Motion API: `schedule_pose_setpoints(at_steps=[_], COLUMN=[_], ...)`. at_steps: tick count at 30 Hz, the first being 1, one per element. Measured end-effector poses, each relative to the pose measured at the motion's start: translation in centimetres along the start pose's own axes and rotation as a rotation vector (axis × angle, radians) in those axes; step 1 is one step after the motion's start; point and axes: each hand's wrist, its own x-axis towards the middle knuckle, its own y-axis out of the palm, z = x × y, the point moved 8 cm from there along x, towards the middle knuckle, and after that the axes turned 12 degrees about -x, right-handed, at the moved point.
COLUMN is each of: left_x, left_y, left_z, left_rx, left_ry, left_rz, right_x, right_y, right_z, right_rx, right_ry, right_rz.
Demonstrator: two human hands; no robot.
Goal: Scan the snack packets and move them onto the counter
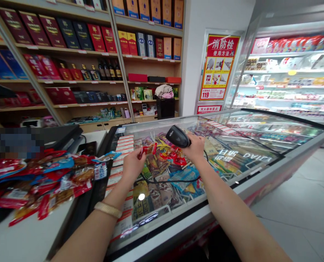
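My right hand [195, 148] is wrapped round a black handheld barcode scanner [177, 137], its head pointing left. The scanner's black cable [173, 181] loops over the glass of a chest freezer. Between the fingers of my left hand [134, 163] is a small red snack packet [148, 149], to the left of the scanner and apart from it. Several red snack packets [175, 156] appear on the glass between my hands. To the left, a heap of red, blue and clear snack packets [55, 178] covers part of a white counter [17, 240].
The chest freezer [162, 229] has a glass top with a metal rim, and packaged goods show through it. Price labels [123, 149] line its left end. Shelves of boxed bottles [96, 36] stand behind. A lit display fridge [293, 72] is at the right.
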Motion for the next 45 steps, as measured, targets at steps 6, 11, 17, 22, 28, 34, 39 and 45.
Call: schedule_pose_setpoints(at_steps=[6,11,17,22,28,34,39,45], left_x=[-1.5,-2.6,0.4,1.0,0.9,0.8,0.9,1.5], left_y=[5.7,6.4,-1.2,-8.8,-9.5,-8.9,-8.7,-8.0], left_z=[-2.8,-3.8,-2.0,2.6,6.7,6.6,5.1,5.6], left_rx=[-0.006,0.016,0.231,0.59,0.718,0.742,0.677,0.397], left_ry=[0.213,0.36,0.221,-0.155,-0.315,-0.31,-0.276,-0.226], left_rz=[0.381,0.535,0.105,-0.185,-0.078,-0.057,-0.08,-0.066], right_x=[-0.2,-0.4,-0.4,-0.5,-0.5,-0.6,-0.7,-0.7], right_y=[0.2,0.2,0.5,0.6,0.6,0.7,0.9,1.3], right_z=[-0.1,0.5,0.7,1.0,1.2,1.5,1.6,1.6], right_rx=[0.036,0.03,-0.002,0.01,0.027,0.0,0.001,-0.011], right_ry=[0.005,-0.023,-0.029,-0.052,-0.055,-0.072,-0.081,-0.098], right_rz=[-0.036,-0.019,0.016,0.026,0.029,0.064,0.086,0.081])
